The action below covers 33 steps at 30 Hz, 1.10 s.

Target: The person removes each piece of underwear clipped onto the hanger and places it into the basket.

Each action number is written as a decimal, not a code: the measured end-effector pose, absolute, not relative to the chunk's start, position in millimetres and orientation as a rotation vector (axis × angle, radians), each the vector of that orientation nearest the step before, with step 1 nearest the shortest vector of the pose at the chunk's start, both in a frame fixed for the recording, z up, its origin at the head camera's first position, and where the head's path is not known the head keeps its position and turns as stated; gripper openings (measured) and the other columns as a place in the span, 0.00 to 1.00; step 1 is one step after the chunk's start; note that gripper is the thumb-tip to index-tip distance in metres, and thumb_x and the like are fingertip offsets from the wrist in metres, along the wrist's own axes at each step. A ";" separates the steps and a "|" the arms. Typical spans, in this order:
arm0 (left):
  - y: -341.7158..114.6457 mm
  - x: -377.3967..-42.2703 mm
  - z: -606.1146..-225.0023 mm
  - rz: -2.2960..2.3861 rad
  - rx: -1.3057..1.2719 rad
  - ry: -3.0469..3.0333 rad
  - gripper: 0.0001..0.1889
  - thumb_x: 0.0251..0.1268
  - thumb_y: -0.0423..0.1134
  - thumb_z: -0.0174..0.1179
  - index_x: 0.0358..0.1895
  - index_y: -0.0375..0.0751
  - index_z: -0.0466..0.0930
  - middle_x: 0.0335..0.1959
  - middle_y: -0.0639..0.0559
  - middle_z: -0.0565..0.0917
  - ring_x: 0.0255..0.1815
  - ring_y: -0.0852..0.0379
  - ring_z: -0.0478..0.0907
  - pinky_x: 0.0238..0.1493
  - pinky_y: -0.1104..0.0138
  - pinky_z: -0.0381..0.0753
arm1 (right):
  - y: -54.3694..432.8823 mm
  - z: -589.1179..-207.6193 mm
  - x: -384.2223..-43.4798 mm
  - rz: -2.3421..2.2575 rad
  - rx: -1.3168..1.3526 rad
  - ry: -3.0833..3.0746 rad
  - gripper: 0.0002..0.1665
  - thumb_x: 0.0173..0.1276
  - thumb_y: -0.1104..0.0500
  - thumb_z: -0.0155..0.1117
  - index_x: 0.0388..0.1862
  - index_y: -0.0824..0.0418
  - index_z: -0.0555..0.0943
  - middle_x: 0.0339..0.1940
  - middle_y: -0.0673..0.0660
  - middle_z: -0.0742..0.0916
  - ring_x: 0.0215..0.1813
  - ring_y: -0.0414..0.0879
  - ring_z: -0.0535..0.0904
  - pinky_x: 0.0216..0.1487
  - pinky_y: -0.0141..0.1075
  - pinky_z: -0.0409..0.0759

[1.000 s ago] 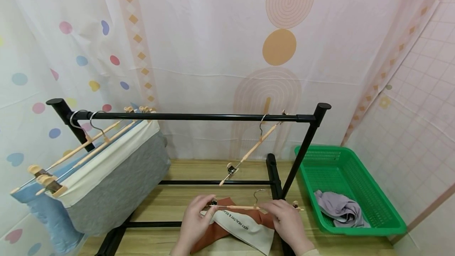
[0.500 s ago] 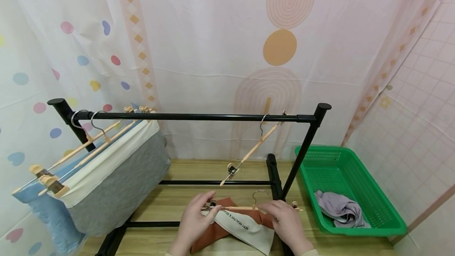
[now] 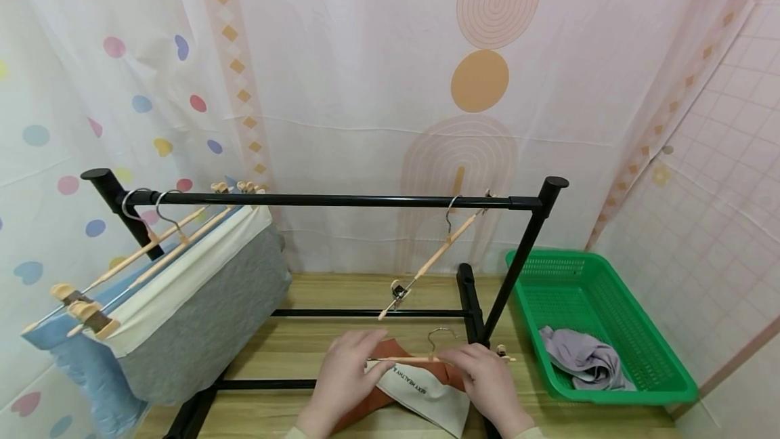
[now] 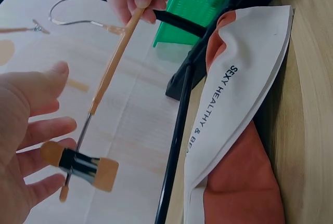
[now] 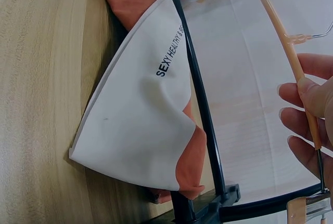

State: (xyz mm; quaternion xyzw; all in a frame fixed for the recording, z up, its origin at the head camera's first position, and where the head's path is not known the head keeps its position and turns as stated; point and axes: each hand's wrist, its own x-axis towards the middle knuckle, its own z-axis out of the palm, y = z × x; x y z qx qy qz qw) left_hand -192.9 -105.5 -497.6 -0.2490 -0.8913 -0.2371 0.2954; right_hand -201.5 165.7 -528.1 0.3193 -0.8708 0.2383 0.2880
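Observation:
My right hand pinches the bar of a wooden clip hanger between thumb and fingers, right of its metal hook. At the other end my left hand has its fingers extended and its thumb raised off the bar. Its fingers lie behind the hanger's metal rod and clip, as the left wrist view shows; the head view hides that clip behind the hand. Below the hanger, a rust-orange garment with a white lettered waistband lies on the wooden surface.
A black rack spans the view. Grey-and-white and blue garments hang at its left on clip hangers. A bare clip hanger hangs at its right. Beyond stands a green basket holding a crumpled lilac cloth.
The hanger has shifted slightly left through the left hand, and its left clip has gone from sight behind that hand. The left hand has moved a little right; the garment stays put.

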 end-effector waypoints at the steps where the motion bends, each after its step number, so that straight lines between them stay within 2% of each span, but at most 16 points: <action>1: -104.7 -192.9 -497.3 -0.610 -0.672 -2.374 0.25 0.46 0.44 0.77 0.51 0.42 0.84 0.44 0.48 0.86 0.47 0.48 0.81 0.50 0.45 0.77 | 165.3 -528.0 -201.5 0.638 0.856 -2.323 0.28 0.50 0.74 0.75 0.46 0.46 0.88 0.37 0.41 0.87 0.38 0.40 0.82 0.35 0.36 0.81; 4: -101.9 -192.6 -496.3 -0.551 -0.696 -2.386 0.25 0.47 0.45 0.77 0.52 0.43 0.84 0.45 0.49 0.86 0.47 0.47 0.81 0.51 0.44 0.75 | 164.3 -527.9 -201.4 0.640 0.858 -2.319 0.31 0.47 0.75 0.76 0.45 0.46 0.88 0.37 0.41 0.87 0.38 0.40 0.81 0.35 0.36 0.81; 11: -93.7 -189.1 -496.5 -0.465 -0.698 -2.446 0.25 0.50 0.47 0.75 0.53 0.46 0.85 0.46 0.53 0.86 0.46 0.50 0.81 0.52 0.47 0.75 | 161.3 -529.0 -201.2 0.621 0.867 -2.302 0.34 0.44 0.78 0.75 0.45 0.45 0.88 0.38 0.42 0.87 0.39 0.40 0.82 0.37 0.37 0.82; 16: -90.8 -187.1 -497.8 -0.417 -0.684 -2.491 0.22 0.52 0.48 0.74 0.51 0.47 0.85 0.46 0.53 0.86 0.46 0.49 0.82 0.53 0.46 0.74 | 159.7 -528.4 -200.8 0.617 0.870 -2.289 0.36 0.42 0.79 0.76 0.45 0.44 0.88 0.38 0.42 0.87 0.39 0.41 0.82 0.37 0.38 0.82; 22: -89.4 -186.0 -499.1 -0.405 -0.687 -2.454 0.19 0.51 0.46 0.74 0.48 0.49 0.87 0.44 0.54 0.87 0.44 0.51 0.82 0.50 0.50 0.76 | 158.5 -527.4 -200.7 0.619 0.879 -2.275 0.36 0.41 0.81 0.75 0.44 0.46 0.88 0.38 0.43 0.87 0.39 0.41 0.82 0.36 0.38 0.82; 33: -88.1 -186.4 -504.1 -0.428 -0.669 -2.374 0.09 0.50 0.40 0.75 0.37 0.52 0.89 0.32 0.58 0.86 0.36 0.56 0.82 0.42 0.53 0.78 | 157.5 -528.0 -203.3 0.622 0.891 -2.264 0.35 0.42 0.80 0.73 0.44 0.46 0.88 0.38 0.42 0.87 0.39 0.40 0.82 0.37 0.36 0.81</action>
